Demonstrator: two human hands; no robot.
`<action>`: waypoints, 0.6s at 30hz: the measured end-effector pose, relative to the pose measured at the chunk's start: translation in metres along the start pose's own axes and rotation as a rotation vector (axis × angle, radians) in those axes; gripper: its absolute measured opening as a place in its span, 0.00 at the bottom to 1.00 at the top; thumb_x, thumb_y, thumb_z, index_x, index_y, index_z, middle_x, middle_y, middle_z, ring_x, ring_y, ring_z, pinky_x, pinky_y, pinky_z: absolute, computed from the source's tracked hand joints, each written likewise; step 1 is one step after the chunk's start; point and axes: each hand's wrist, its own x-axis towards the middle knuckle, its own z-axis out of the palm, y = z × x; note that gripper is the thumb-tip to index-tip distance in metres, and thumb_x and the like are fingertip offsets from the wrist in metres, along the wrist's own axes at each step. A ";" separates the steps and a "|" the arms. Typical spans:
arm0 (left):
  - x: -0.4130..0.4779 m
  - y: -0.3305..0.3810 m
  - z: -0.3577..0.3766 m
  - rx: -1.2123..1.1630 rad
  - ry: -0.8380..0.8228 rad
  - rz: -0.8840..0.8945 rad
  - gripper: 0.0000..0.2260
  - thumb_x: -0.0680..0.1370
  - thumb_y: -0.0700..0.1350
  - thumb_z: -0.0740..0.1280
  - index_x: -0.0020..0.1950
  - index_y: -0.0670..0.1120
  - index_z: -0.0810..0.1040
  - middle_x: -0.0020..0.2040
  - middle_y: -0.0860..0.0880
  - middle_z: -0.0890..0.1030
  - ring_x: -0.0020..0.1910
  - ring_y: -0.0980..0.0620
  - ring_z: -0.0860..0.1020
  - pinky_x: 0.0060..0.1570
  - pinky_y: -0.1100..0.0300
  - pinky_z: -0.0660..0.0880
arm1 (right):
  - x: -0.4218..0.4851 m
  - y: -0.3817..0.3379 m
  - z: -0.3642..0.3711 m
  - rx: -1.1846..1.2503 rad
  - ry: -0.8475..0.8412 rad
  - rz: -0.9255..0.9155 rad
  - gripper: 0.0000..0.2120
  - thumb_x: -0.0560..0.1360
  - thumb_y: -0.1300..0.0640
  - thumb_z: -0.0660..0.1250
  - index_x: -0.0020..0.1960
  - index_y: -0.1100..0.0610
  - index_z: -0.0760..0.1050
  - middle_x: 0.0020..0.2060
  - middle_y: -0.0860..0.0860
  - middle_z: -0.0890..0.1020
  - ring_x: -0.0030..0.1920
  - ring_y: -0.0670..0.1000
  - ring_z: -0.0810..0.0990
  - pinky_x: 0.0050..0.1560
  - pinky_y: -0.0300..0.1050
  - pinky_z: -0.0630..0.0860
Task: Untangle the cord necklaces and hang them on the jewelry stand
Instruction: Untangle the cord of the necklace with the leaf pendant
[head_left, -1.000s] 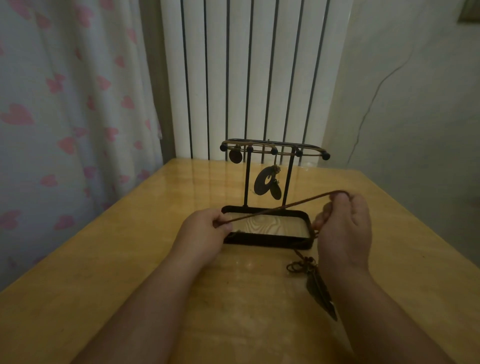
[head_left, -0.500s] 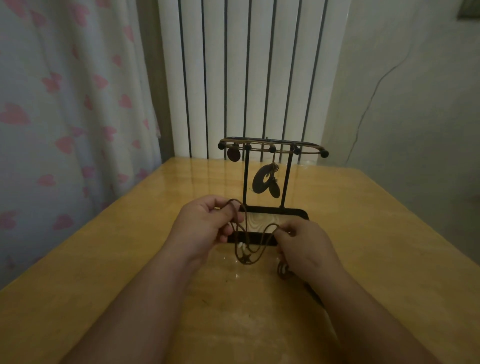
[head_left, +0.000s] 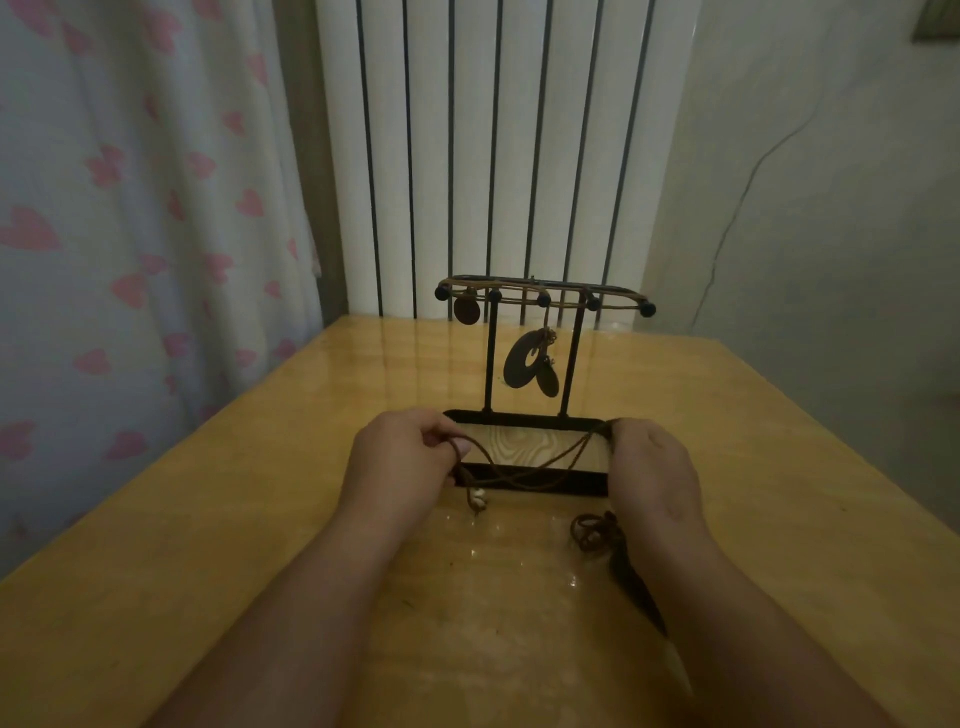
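**Brown cord held slack between two hands, just in front of the stand**

Nearest to me, a long dark pendant (head_left: 631, 577) lies on the glossy wooden worktop (head_left: 208, 545), tucked just inside the right wrist. A loose tangle (head_left: 592, 530) of brown cord sits at its far end.

A little further on, both hands are closed on the cord (head_left: 524, 478). The left hand (head_left: 400, 462) pinches it between the thumb and curled fingers, and a short end drops from that grip to a small pale bead (head_left: 477, 501) just above the worktop. The right hand (head_left: 649, 478) is curled round the cord at its far side, though the back of the hand hides its fingertips. Between the two grips the cord sags in a few slack strands across the front of the tray.

That tray is the base of the black jewelry stand (head_left: 524, 419), which stands upright just beyond the knuckles. Lighter cords run along its top rail, and a round disc (head_left: 466, 310), a ring-shaped pendant (head_left: 519, 364) and a dark oval (head_left: 549, 383) hang below it.

Behind the worktop there is a white ribbed radiator (head_left: 493, 156), with a curtain (head_left: 130, 208) printed with pink hearts to its left. To its right, a thin wire (head_left: 737, 208) runs up the pale wall.
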 end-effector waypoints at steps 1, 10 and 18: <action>0.001 0.000 0.000 -0.120 -0.024 -0.043 0.06 0.77 0.41 0.70 0.45 0.52 0.82 0.41 0.51 0.83 0.35 0.55 0.83 0.36 0.66 0.78 | 0.000 0.001 0.001 0.004 -0.009 0.000 0.16 0.80 0.52 0.53 0.47 0.60 0.75 0.44 0.58 0.78 0.43 0.57 0.76 0.44 0.56 0.76; -0.001 0.004 -0.003 -0.693 -0.178 -0.074 0.07 0.76 0.32 0.67 0.49 0.42 0.80 0.39 0.45 0.84 0.38 0.52 0.83 0.36 0.61 0.78 | 0.002 0.009 0.009 -0.402 -0.303 -0.075 0.09 0.77 0.49 0.62 0.48 0.49 0.80 0.39 0.47 0.80 0.41 0.49 0.79 0.48 0.55 0.81; -0.005 0.006 0.001 -0.431 -0.002 0.084 0.08 0.74 0.39 0.72 0.42 0.53 0.84 0.41 0.52 0.85 0.43 0.54 0.82 0.41 0.57 0.75 | -0.002 0.004 0.006 -0.508 -0.357 -0.150 0.03 0.75 0.50 0.69 0.47 0.46 0.80 0.40 0.43 0.78 0.40 0.47 0.80 0.46 0.49 0.82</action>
